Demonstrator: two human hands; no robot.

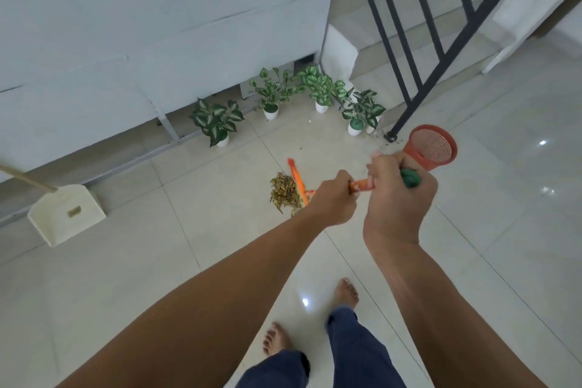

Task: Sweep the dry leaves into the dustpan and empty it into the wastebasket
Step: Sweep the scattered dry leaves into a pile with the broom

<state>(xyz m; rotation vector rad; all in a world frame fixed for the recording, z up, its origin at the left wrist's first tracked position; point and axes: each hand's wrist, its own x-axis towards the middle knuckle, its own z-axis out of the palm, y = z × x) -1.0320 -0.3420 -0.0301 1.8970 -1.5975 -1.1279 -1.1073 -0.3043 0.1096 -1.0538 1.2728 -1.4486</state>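
Note:
Both my hands grip an orange broom handle (362, 185) with a green end cap. My left hand (333, 198) holds it lower down and my right hand (398, 195) holds the top. The orange broom head (297, 179) rests on the tiled floor against the right side of a small pile of dry brown leaves (285, 194). A cream dustpan (67, 214) with a long pale handle stands far to the left by the wall. A red mesh wastebasket (431, 149) stands just beyond my right hand.
Several potted green plants (217, 121) line the foot of the white wall ahead. A black stair railing (415, 72) and white steps rise at the right, with its post by the wastebasket. My bare feet (345, 293) stand on glossy tiles.

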